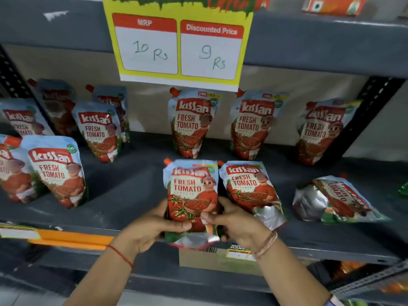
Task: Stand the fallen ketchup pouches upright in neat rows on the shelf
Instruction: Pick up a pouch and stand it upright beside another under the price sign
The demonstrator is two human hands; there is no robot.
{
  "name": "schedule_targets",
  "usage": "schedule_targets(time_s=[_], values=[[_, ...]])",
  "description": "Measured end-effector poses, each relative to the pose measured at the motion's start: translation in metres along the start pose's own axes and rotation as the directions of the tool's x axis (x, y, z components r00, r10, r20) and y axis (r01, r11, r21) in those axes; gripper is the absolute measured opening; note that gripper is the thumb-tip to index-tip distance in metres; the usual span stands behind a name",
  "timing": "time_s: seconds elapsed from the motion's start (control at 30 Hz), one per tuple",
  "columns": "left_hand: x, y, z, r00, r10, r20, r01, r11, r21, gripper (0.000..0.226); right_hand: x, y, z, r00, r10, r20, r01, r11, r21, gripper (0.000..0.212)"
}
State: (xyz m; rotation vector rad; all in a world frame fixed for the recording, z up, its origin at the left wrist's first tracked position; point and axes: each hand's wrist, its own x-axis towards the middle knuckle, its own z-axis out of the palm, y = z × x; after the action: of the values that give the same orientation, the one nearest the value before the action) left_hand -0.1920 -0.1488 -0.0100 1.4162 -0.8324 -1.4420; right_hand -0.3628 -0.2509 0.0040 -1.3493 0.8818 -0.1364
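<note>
Both hands grip one ketchup pouch (191, 191) by its lower half at the front edge of the grey shelf (123, 184); my left hand (152, 226) holds its left side, my right hand (234, 221) its right side. The pouch is upright, label towards me. Just to its right a second pouch (249, 186) lies tilted back, its silver base showing. Farther right another pouch (333, 199) lies flat on its side. Three pouches stand upright along the back wall (192, 124), (254, 127), (320, 131). Several more stand at the left (99, 131), (57, 171).
A yellow price sign (178, 45) hangs from the upper shelf edge above the back row. A black perforated upright (357, 120) bounds the right side. An orange strip (70, 237) runs along the shelf's front lip at left. A cardboard box (220, 259) sits below.
</note>
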Motion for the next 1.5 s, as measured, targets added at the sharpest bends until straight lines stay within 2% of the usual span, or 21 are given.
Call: schedule_targets(time_s=[0.13,0.2,0.37,0.47,0.53,0.63,0.67,0.73,0.77,0.8,0.83,0.87,0.93,0.97,1.03,1.1,1.17,1.23,1.33,1.43,1.5], values=[[0.019,0.019,0.001,0.978,0.196,-0.065,-0.185,0.972,0.147,0.092,0.016,0.002,0.005,0.921,-0.337,-0.195,0.342,0.940,-0.006,0.073],[0.035,0.017,-0.001,0.961,0.251,-0.114,-0.222,0.950,0.219,0.093,0.026,0.006,0.010,0.859,-0.421,-0.291,0.417,0.905,-0.079,0.079],[0.063,-0.010,-0.009,0.942,0.286,-0.173,-0.232,0.933,0.276,0.085,0.037,0.032,0.023,0.695,-0.587,-0.415,0.459,0.806,-0.373,0.082],[0.066,-0.022,-0.015,0.955,0.244,-0.165,-0.194,0.942,0.274,0.082,0.040,0.040,0.028,0.675,-0.586,-0.449,0.442,0.808,-0.390,0.089],[0.063,-0.024,-0.015,0.955,0.249,-0.164,-0.188,0.929,0.318,0.082,0.035,0.047,0.032,0.697,-0.537,-0.475,0.413,0.842,-0.347,0.092],[0.039,-0.034,0.000,0.871,0.373,-0.319,-0.156,0.827,0.541,0.068,-0.004,0.071,0.052,0.671,-0.551,-0.496,0.386,0.831,-0.401,0.084],[0.027,-0.041,0.009,0.799,0.444,-0.405,-0.122,0.779,0.615,0.061,-0.024,0.075,0.055,0.621,-0.586,-0.521,0.399,0.808,-0.434,0.076],[0.004,-0.056,0.030,0.682,0.543,-0.490,-0.084,0.724,0.685,0.042,-0.056,0.076,0.042,0.417,-0.661,-0.623,0.408,0.749,-0.522,0.062],[-0.002,-0.060,0.043,0.671,0.564,-0.482,-0.090,0.706,0.702,0.041,-0.063,0.077,0.022,0.301,-0.653,-0.695,0.352,0.753,-0.556,0.063],[-0.003,-0.059,0.054,0.701,0.564,-0.437,-0.132,0.704,0.697,0.044,-0.064,0.075,0.001,0.219,-0.605,-0.766,0.268,0.792,-0.548,0.064],[0.000,-0.052,0.070,0.743,0.534,-0.404,-0.188,0.745,0.640,0.044,-0.064,0.067,-0.023,0.219,-0.527,-0.821,0.211,0.847,-0.487,0.067],[0.007,-0.043,0.085,0.802,0.463,-0.379,-0.220,0.817,0.533,0.042,-0.058,0.060,-0.046,0.304,-0.398,-0.865,0.195,0.915,-0.353,0.070],[0.030,-0.018,0.115,0.929,0.200,-0.312,-0.144,0.971,0.193,0.054,-0.040,0.049,-0.085,0.574,-0.102,-0.812,0.173,0.985,-0.002,0.067],[0.043,-0.009,0.126,0.963,0.064,-0.260,-0.068,0.998,-0.009,0.063,-0.033,0.046,-0.096,0.681,0.018,-0.732,0.131,0.981,0.146,0.063],[0.064,0.005,0.142,0.976,-0.069,-0.208,0.019,0.972,-0.235,0.060,-0.023,0.047,-0.112,0.812,0.125,-0.570,0.099,0.933,0.346,0.060],[0.074,0.012,0.144,0.977,-0.111,-0.184,0.054,0.955,-0.291,0.054,-0.029,0.046,-0.117,0.907,0.102,-0.409,0.116,0.872,0.475,0.038],[0.079,0.015,0.141,0.980,-0.165,-0.110,0.125,0.945,-0.301,0.045,-0.040,0.048,-0.121,0.965,0.108,-0.241,0.045,0.832,0.553,0.024],[0.077,0.017,0.136,0.978,-0.208,-0.031,0.195,0.952,-0.235,0.039,-0.045,0.053,-0.126,0.987,0.123,-0.105,-0.046,0.833,0.551,0.026],[0.074,0.011,0.134,0.980,-0.198,0.034,0.201,0.970,-0.138,0.058,-0.051,0.058,-0.139,0.993,0.088,0.080,-0.114,0.896,0.428,0.029],[0.070,0.005,0.134,0.992,-0.044,0.122,0.037,0.997,0.061,0.071,-0.056,0.061,-0.146,0.985,-0.055,0.166,-0.010,0.930,0.366,0.044],[0.071,0.000,0.134,0.992,0.042,0.122,-0.058,0.990,0.129,0.089,-0.056,0.063,-0.147,0.977,-0.186,0.104,0.150,0.948,0.280,0.065]])
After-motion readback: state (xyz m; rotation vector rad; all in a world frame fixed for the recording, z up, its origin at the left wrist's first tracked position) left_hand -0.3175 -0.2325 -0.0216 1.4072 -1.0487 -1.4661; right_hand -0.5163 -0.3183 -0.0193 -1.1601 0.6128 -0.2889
